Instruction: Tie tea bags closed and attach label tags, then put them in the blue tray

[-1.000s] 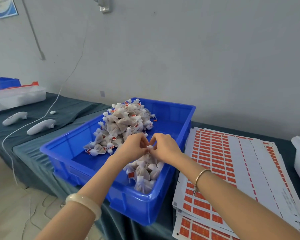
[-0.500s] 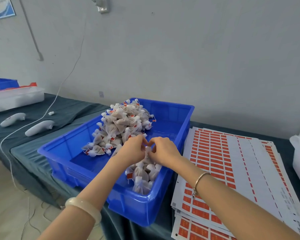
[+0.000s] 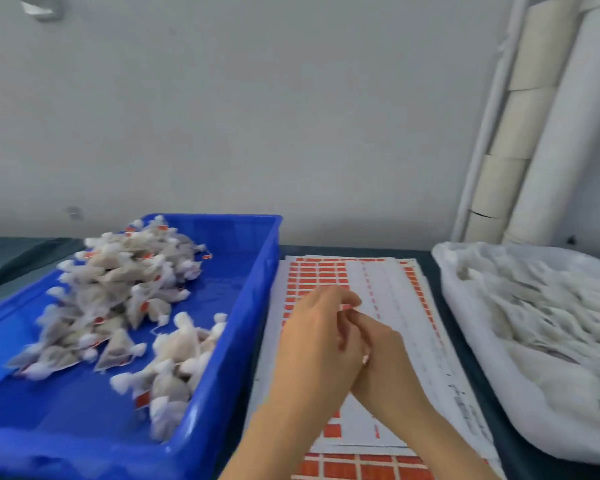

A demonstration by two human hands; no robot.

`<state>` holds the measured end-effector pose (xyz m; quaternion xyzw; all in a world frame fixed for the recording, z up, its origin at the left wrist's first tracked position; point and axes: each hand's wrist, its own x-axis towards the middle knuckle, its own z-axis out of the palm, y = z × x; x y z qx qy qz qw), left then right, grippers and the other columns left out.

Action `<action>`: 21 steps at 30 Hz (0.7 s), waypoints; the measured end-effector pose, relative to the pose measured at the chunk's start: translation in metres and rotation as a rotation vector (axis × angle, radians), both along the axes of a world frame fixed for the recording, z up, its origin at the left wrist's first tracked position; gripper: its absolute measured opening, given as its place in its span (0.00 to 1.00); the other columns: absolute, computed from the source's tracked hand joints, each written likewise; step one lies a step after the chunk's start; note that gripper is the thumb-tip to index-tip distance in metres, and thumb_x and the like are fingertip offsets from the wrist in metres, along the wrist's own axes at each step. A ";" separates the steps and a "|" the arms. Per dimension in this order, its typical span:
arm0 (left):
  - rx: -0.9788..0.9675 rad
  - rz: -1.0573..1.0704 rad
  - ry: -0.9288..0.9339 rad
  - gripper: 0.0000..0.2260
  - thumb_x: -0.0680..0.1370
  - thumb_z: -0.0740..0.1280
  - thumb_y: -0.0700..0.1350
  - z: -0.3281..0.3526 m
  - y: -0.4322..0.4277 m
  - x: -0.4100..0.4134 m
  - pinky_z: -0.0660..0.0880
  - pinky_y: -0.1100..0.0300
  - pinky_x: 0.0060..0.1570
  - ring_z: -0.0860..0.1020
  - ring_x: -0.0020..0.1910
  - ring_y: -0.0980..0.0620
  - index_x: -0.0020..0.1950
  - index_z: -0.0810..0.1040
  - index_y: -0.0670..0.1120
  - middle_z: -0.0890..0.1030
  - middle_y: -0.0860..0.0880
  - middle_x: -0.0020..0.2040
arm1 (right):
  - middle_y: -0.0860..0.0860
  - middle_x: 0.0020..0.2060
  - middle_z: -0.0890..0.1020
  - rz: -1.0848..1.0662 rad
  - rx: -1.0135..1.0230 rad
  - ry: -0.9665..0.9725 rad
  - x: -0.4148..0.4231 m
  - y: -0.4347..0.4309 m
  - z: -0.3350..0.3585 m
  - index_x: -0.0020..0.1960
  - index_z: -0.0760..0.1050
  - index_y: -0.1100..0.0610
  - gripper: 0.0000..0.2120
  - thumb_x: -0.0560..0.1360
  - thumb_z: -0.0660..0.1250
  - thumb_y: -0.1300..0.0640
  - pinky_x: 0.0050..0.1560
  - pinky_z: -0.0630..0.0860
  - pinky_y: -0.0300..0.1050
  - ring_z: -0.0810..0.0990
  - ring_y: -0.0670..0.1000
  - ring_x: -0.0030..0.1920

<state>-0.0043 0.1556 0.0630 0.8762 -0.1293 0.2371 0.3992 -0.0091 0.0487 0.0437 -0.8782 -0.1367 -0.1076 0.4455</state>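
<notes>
Hands meet over the label sheets (image 3: 395, 306): left hand (image 3: 321, 344) and right hand (image 3: 383, 355) touch, fingertips pinched together on a small red tag (image 3: 347, 307). Tied tea bags (image 3: 118, 292) lie heaped in the blue tray (image 3: 257, 271) just left of the sheets; untied bags (image 3: 541, 313) fill a white bin at right.

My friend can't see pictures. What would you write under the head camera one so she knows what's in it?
Two bare hands, left hand and right hand, meet over white sheets of small orange label stickers, pinching something small. On the left sits a blue plastic tray heaped with tied white tea bags; on the right, a white plastic bag of untied tea bags.
</notes>
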 end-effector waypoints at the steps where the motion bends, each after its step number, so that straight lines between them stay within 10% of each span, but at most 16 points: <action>1: 0.002 -0.045 0.024 0.10 0.78 0.65 0.44 -0.007 -0.018 0.001 0.72 0.74 0.47 0.75 0.50 0.63 0.54 0.74 0.59 0.76 0.64 0.52 | 0.35 0.33 0.79 -0.022 0.036 0.016 -0.004 -0.016 -0.002 0.43 0.73 0.39 0.21 0.71 0.68 0.67 0.39 0.73 0.27 0.78 0.33 0.40; 13: -0.159 -0.570 0.175 0.07 0.77 0.65 0.52 -0.039 -0.157 0.016 0.77 0.63 0.48 0.78 0.45 0.62 0.49 0.82 0.52 0.82 0.58 0.44 | 0.42 0.37 0.84 -0.369 0.022 0.028 -0.051 -0.178 0.003 0.46 0.82 0.47 0.10 0.73 0.70 0.62 0.42 0.79 0.38 0.82 0.43 0.39; 21: 0.250 -0.702 0.168 0.16 0.77 0.65 0.41 -0.029 -0.181 0.051 0.70 0.65 0.61 0.73 0.60 0.58 0.64 0.76 0.51 0.77 0.55 0.62 | 0.39 0.47 0.82 -0.532 -0.170 0.126 -0.046 -0.249 0.006 0.52 0.79 0.42 0.12 0.73 0.71 0.58 0.48 0.74 0.37 0.79 0.41 0.45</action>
